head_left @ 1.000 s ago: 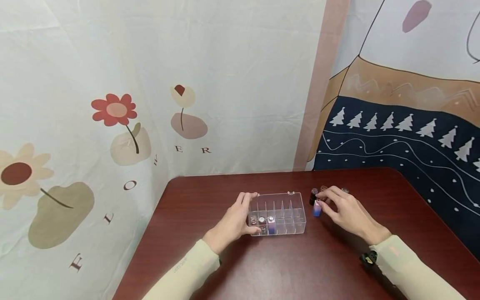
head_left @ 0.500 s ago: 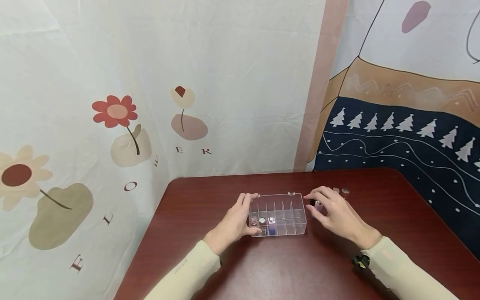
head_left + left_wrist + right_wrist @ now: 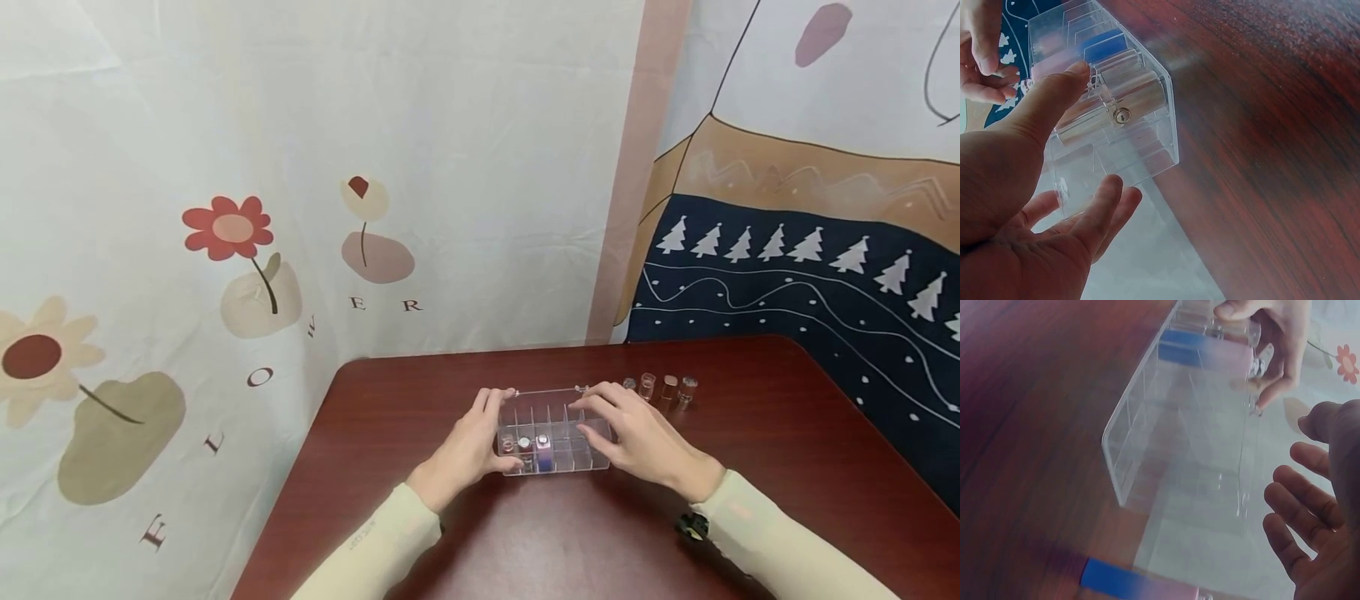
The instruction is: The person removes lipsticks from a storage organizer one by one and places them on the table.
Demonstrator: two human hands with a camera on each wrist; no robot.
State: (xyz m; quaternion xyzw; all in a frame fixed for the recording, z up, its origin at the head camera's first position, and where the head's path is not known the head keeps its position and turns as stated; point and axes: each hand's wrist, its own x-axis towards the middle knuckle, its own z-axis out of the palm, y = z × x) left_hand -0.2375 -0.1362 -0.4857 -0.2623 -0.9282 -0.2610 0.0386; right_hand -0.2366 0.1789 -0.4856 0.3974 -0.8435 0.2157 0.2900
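Clear plastic organizer box [image 3: 555, 433] sits mid-table on the dark red wood table [image 3: 750, 467], a little toward the back edge, split into a row of narrow compartments. The left few slots already have small bottles in them, including a purple-pink one [image 3: 543, 451].

Left hand [image 3: 468, 446] cups the box's left end, thumb on the near side and fingers curled round the far edge, so it's bracing the thing. In the left wrist view the thumb [image 3: 1054, 94] presses right on the clear wall. Right hand [image 3: 637, 437] is over the right half of the box with fingers loosely spread; honestly can't tell if there's a bottle tucked under the palm, nothing shows between the fingers in the right wrist view.

My take: keep that left hand firm, since a light plastic box like this would probably skate on the polished wood. Anything going in should probably come straight down, because the dividers are thin and the slots tight.

Around it: four small bottles [image 3: 660, 388] stand in a row just beyond the right hand, near the box's far right corner. Flower-print cloth [image 3: 225, 225] hangs behind. Nothing really blocks the box except the right hand itself covering the open slots.
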